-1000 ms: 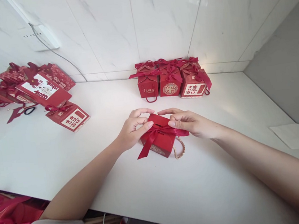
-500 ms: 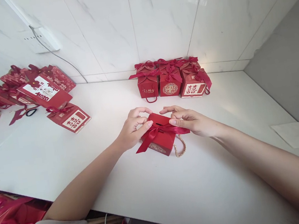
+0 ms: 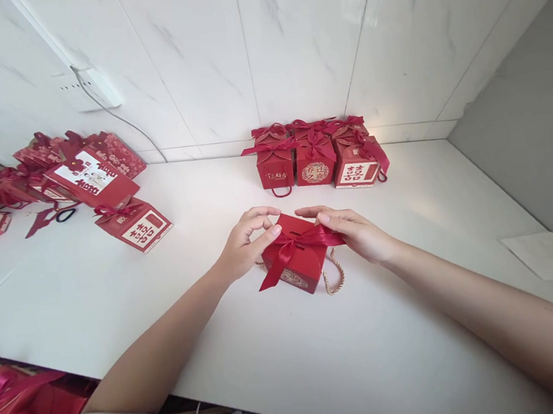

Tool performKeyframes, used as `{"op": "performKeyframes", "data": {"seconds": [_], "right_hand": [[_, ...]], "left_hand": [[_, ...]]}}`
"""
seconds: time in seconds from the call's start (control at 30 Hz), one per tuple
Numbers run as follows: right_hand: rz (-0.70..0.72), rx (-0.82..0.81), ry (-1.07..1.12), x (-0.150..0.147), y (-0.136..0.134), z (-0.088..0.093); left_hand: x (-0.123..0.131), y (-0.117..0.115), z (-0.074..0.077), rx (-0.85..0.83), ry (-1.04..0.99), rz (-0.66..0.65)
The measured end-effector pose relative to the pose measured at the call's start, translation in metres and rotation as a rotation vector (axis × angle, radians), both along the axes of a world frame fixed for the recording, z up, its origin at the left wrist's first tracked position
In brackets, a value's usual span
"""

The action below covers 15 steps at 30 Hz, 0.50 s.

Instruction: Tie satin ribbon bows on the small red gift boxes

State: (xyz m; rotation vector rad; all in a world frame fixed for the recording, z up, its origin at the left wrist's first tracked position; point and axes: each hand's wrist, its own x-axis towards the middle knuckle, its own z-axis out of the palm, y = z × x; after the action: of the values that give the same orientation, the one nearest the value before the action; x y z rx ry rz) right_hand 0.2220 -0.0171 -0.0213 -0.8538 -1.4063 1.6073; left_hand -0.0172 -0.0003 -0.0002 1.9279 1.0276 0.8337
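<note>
A red gift box (image 3: 301, 268) with a red ribbon bow (image 3: 289, 246) across its slotted top stands in front of me on the white table. Gold cord handles hang at its sides; the right one (image 3: 335, 273) lies in a loop. My left hand (image 3: 245, 244) is curled at the box's upper left edge, thumb by the bow. At the upper right edge my right hand (image 3: 354, 227) grips the box, its thumb beside the ribbon's right tail and its index finger stretched over the back. The undersides of the fingers are partly hidden behind the box.
Against the tiled wall stand several finished red gift boxes (image 3: 314, 165) with bows. More red boxes (image 3: 91, 176) crowd the left, with one box (image 3: 137, 224) nearest and black-handled scissors (image 3: 63, 215) beside them. A white sheet (image 3: 547, 254) lies right. Red boxes (image 3: 24, 412) sit below the table's edge.
The view has tilted slightly. My right thumb has shifted up and right along the box's edge, and its fingers have closed in. The gift box stays in nearly the same place.
</note>
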Motion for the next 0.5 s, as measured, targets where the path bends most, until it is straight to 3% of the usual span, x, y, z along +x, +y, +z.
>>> {"op": "performKeyframes", "data": {"seconds": [0.2,0.37,0.5], "right_hand": [[0.003,0.021,0.022,-0.003,-0.002,-0.003],[0.03,-0.036,0.098,-0.007,-0.004,-0.008],[0.004,0.028,0.063,-0.006,-0.003,-0.012]], "left_hand": [[0.015,-0.018,0.003,0.136,0.039,0.054],[0.022,-0.024,0.0,0.108,0.052,0.048],[0.022,-0.022,-0.003,0.081,0.056,0.066]]}}
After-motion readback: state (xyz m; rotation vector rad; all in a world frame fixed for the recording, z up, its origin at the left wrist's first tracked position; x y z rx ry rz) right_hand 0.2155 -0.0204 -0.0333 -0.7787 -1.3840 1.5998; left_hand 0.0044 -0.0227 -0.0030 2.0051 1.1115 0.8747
